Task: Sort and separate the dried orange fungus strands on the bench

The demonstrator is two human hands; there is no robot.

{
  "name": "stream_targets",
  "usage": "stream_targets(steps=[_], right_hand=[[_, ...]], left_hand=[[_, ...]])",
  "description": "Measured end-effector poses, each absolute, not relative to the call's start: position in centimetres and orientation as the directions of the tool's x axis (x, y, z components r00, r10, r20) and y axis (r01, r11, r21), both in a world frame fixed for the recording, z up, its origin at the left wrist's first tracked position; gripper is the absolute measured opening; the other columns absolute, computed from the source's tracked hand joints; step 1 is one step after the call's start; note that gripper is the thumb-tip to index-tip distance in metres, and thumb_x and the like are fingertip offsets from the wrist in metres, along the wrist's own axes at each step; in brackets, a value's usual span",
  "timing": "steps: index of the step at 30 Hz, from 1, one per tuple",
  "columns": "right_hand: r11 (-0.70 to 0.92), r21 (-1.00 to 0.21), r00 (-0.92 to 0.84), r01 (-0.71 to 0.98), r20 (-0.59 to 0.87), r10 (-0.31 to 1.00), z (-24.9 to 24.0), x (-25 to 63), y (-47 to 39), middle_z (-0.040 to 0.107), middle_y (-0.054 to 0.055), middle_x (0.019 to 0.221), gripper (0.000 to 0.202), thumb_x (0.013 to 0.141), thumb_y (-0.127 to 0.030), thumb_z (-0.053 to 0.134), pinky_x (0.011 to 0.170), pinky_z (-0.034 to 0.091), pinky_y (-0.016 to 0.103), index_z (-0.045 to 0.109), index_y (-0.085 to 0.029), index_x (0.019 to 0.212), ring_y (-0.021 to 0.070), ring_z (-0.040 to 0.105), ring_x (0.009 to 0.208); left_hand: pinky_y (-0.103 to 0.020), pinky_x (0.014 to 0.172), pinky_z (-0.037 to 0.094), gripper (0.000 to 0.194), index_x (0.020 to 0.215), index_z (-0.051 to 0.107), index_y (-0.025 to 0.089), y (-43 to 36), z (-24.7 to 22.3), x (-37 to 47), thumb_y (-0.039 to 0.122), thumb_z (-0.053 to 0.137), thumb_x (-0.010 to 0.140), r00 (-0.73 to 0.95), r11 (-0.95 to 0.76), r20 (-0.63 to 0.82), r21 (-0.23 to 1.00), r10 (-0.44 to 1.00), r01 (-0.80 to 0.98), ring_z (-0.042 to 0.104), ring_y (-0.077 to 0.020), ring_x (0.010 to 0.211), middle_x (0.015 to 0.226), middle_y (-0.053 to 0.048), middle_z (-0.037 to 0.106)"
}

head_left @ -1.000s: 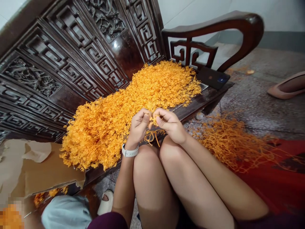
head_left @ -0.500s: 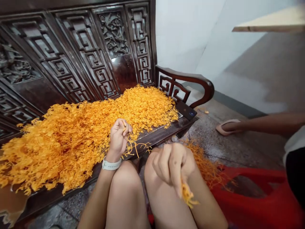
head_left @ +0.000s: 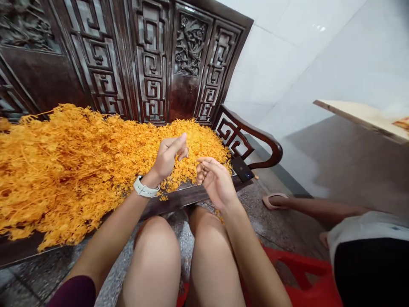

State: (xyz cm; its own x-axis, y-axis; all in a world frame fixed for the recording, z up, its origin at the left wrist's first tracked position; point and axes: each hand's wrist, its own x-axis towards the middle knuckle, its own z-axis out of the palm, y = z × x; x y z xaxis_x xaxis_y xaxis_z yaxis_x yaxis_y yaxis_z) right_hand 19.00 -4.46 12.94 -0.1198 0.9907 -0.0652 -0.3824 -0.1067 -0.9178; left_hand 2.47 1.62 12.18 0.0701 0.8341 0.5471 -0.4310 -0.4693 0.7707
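Orange-yellow stringy pieces [head_left: 105, 157] lie in a long heap on the seat of a dark carved wooden bench [head_left: 179, 198]. My left hand [head_left: 169, 155], with a pale watch on its wrist, is over the heap's front part, its fingers bent and thumb side up; whether anything is between them is hidden. Just to the right, my right hand [head_left: 217, 179] is raised near the bench's front edge, palm turned left, fingers curled toward the thumb. Whether it holds a small piece cannot be made out. The hands are apart.
A dark phone [head_left: 242, 169] lies by the bench's armrest [head_left: 273, 149]. Another person's leg [head_left: 319, 211] and pale shoe [head_left: 273, 201] are at the right, near a red plastic stool [head_left: 297, 266]. A wooden board [head_left: 361, 117] juts in at upper right.
The view has shifted. My right hand has moved up and left beside my left hand, and the orange piece seen in it no longer shows. The strands hanging by my left hand are no longer visible.
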Motion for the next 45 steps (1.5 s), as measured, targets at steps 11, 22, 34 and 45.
stream_targets(steps=[11,22,34,45], right_hand=[[0.353,-0.935,0.035,-0.03,0.352,0.935,14.2,17.0,-0.2,0.064,0.004,0.102,0.029,0.092,-0.05,0.071,0.075,0.056,0.031,0.059,-0.025,0.1,0.0172,0.062,0.09],[0.195,-0.957,0.202,-0.214,0.152,0.968,11.5,16.6,-1.2,0.061,-0.003,0.085,0.024,0.086,-0.033,0.084,0.066,0.051,0.023,0.067,-0.025,0.102,0.0096,0.055,0.075],[0.032,-0.962,-0.095,-0.272,0.06,0.994,10.9,15.9,-2.4,0.066,-0.004,0.085,0.035,0.087,-0.027,0.083,0.064,0.054,0.022,0.064,-0.025,0.117,0.0086,0.06,0.065],[-0.151,-0.819,-0.362,-0.553,0.073,0.929,10.9,14.7,-1.5,0.072,0.004,0.097,0.014,0.096,-0.037,0.071,0.076,0.063,0.025,0.075,-0.026,0.104,0.013,0.067,0.079]], left_hand=[[-0.025,0.037,0.022,0.049,0.075,0.073,0.019,5.9,15.4,2.3,0.067,0.077,0.085,0.451,-0.315,0.524,0.83,0.722,-0.46,0.032,-0.0066,0.036,0.052,0.001,0.047],[-0.025,0.056,0.04,0.018,0.078,0.078,0.02,8.4,12.9,-1.7,0.031,0.077,0.092,0.588,-0.663,0.541,0.748,0.601,-0.011,0.058,-0.0126,0.059,0.065,0.001,0.066],[-0.033,0.072,0.048,0.022,0.079,0.073,0.02,9.3,11.6,1.6,0.021,0.061,0.097,0.042,-0.789,0.8,0.58,0.598,0.203,0.064,-0.0155,0.073,0.076,-0.001,0.071],[-0.033,0.07,0.051,0.028,0.085,0.079,0.017,11.0,12.1,-2.7,0.044,0.073,0.093,-0.077,-0.657,0.674,0.735,0.735,0.165,0.067,-0.0174,0.078,0.084,-0.005,0.078]])
